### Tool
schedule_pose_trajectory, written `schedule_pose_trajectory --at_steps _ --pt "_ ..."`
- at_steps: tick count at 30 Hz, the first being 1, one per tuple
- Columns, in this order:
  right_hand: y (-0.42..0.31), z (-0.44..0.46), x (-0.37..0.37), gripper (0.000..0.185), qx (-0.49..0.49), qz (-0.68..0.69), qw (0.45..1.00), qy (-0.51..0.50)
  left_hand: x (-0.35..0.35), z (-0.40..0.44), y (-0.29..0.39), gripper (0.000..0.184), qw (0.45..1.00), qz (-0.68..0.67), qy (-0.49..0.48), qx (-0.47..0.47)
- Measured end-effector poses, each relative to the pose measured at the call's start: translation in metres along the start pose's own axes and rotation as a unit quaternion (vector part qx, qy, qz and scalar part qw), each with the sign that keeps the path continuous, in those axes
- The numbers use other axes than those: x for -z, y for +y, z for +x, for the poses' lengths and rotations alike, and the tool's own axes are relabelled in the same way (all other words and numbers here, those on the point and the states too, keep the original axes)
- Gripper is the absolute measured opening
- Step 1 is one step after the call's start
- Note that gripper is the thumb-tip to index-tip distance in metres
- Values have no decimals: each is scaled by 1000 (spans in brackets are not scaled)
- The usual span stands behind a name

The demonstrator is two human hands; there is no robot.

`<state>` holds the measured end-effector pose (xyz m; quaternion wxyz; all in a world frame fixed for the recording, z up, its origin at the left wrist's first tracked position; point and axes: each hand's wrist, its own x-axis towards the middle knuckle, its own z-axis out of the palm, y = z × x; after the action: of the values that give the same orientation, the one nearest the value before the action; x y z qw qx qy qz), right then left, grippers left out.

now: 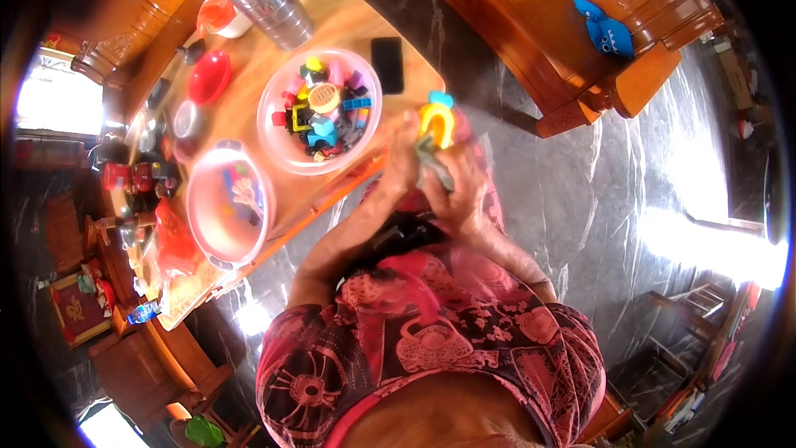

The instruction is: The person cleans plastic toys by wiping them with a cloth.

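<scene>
In front of my lap, near the table's corner, my two hands are close together. A yellow arch-shaped toy piece (437,124) with a blue part on top stands up between them. My left hand (401,162) is closed against the toy's left side. My right hand (463,185) is closed round a grey-green cloth (433,164) just below the yellow piece, touching it. Left of the hands, a pink-rimmed basin (264,137) holds many colourful toy blocks. Nearer me, a second pale pink basin (199,207) has a few toy pieces in it.
On the wooden table (352,12) are a black phone (387,65), a steel flask (264,0), a red bowl (209,77) and a red plastic bag (172,241). A wooden bench (506,25) bearing a blue toy (609,33) stands across the marble floor (547,182).
</scene>
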<state>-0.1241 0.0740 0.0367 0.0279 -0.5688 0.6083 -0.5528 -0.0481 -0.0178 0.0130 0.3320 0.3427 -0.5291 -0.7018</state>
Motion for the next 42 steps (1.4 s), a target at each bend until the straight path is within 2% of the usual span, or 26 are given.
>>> schedule_pose_trajectory --at_steps 2,3,4,5,6,8,9,10,11,12,15,17,21,23,24,25,28,31,34,36,37,39,40,42 --pt "1 0 -2 25 15 -2 1000 -1 -2 0 -3 61 999 -47 13 22" --pt "5 -2 -3 25 24 -13 1000 1 2 -1 -1 47 992 -123 -6 37" --pt "10 -5 -4 26 32 -23 999 2 9 5 -26 47 992 -123 -6 37" --pt "17 -9 -6 26 34 -42 998 7 23 15 -71 40 994 62 23 -84" --pt "22 -11 -6 26 35 -42 998 7 27 15 -78 39 989 109 21 -102" --pt "31 -14 -5 25 32 -77 996 22 36 17 -92 49 969 202 24 -140" --pt "36 -15 -4 25 19 -88 996 20 40 19 -107 47 906 340 45 -249" --pt "39 -13 -2 25 19 -88 996 19 43 20 -116 46 811 466 64 -349" --pt "41 -12 0 24 0 -94 995 21 30 10 -80 42 905 347 45 -242" --pt "43 -9 1 24 -18 -100 995 23 16 -1 -43 38 966 211 58 -135" --pt "42 3 5 19 -37 -80 996 33 11 -3 -29 35 981 165 45 -89" --pt "43 8 8 16 -43 -73 996 34 9 -3 -16 39 997 78 0 -20" --pt "40 19 11 17 -38 -73 996 42 4 -3 -10 37 999 16 -35 -11" --pt "37 25 14 19 -23 -61 997 47 -2 -4 -14 33 997 -22 -19 -69" --pt "34 28 15 19 -23 -61 997 47 0 -4 -18 33 997 -21 -19 -69" --pt "31 30 17 19 -13 -54 998 38 5 -3 -28 30 990 86 -35 -104" --pt "23 34 18 17 3 -43 998 40 14 2 -55 22 961 213 -56 -170" --pt "23 32 20 16 -6 -43 998 49 14 2 -54 20 958 193 -58 -206" --pt "29 28 22 17 -17 -59 997 47 10 -4 -25 24 953 217 -83 -196" --pt "34 22 23 18 -15 -73 996 46 5 -11 -2 30 997 41 -62 35" --pt "35 19 24 18 -26 -76 996 42 3 -10 -5 30 997 41 -63 36" --pt "34 13 23 19 -36 -79 996 37 2 -8 -18 38 997 -5 18 -74" --pt "32 9 22 19 -48 -75 996 26 7 -3 -24 38 997 -4 19 -74" --pt "28 3 20 19 -60 -72 995 17 17 11 -33 38 992 -68 -99 -36"
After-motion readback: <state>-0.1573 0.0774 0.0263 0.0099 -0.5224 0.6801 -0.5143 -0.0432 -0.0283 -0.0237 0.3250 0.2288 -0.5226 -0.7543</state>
